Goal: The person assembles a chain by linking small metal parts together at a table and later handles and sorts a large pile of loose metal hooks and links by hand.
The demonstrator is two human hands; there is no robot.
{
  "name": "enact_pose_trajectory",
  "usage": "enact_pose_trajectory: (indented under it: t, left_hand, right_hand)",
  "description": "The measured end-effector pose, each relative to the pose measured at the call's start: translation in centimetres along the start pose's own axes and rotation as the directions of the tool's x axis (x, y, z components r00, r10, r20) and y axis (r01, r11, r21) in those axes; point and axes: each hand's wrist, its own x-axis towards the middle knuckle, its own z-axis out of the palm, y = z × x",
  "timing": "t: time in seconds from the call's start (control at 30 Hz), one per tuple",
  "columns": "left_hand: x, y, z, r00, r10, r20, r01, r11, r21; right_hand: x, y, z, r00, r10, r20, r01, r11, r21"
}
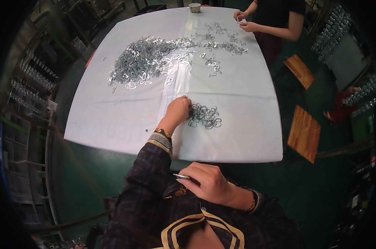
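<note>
A small pile of dark wire metal links (pixel 205 115) lies on the white-covered table (pixel 233 143) near its front edge. At the pile's left side is my left hand (pixel 179 111), its fingers curled together; what they hold, if anything, is hidden. Closer to my body, off the table's front edge, my right hand (pixel 206 181) pinches a shiny metal link (pixel 181 176) between thumb and fingers. Only one edge of that link shows, so its full shape cannot be told.
A large heap of shiny metal links (pixel 140 60) covers the table's far left. Smaller clusters of links (pixel 233 47) lie at the far right. A person (pixel 275 25) works at the far right corner. A tub (pixel 194 8) stands at the far edge. Wooden stools (pixel 304 133) flank the right side.
</note>
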Motion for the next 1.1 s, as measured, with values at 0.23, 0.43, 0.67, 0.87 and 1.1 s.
enact_pose_trajectory:
  t: [0.23, 0.43, 0.67, 0.87, 1.1]
  left_hand:
    - [-0.5, -0.4, -0.8, 0.990, -0.050, -0.136, 0.028, 0.987, -0.155]
    - [-1.3, 0.6, -1.0, 1.000, -0.012, 0.004, 0.013, 0.998, -0.069]
    - [0.9, 1.0, 0.6, 0.965, 0.158, -0.207, -0.172, 0.984, -0.048]
    - [2.4, 1.8, 1.5, 0.950, 0.304, -0.071, -0.290, 0.944, 0.156]
    - [3.1, 2.2, 1.8, 0.943, 0.328, 0.054, -0.325, 0.877, 0.354]
  right_hand:
    - [0.1, 0.6, 0.4, 0.997, 0.009, 0.077, -0.012, 0.999, 0.043]
    - [0.0, 0.7, 0.5, 0.997, -0.005, 0.074, 0.002, 1.000, 0.030]
    - [0.5, 0.3, 0.2, 0.998, 0.009, 0.067, -0.012, 0.999, 0.045]
    - [0.1, 0.5, 0.8, 0.999, -0.016, 0.048, 0.012, 0.996, 0.087]
    - [-0.1, 0.6, 0.8, 0.997, -0.023, 0.069, 0.019, 0.998, 0.061]
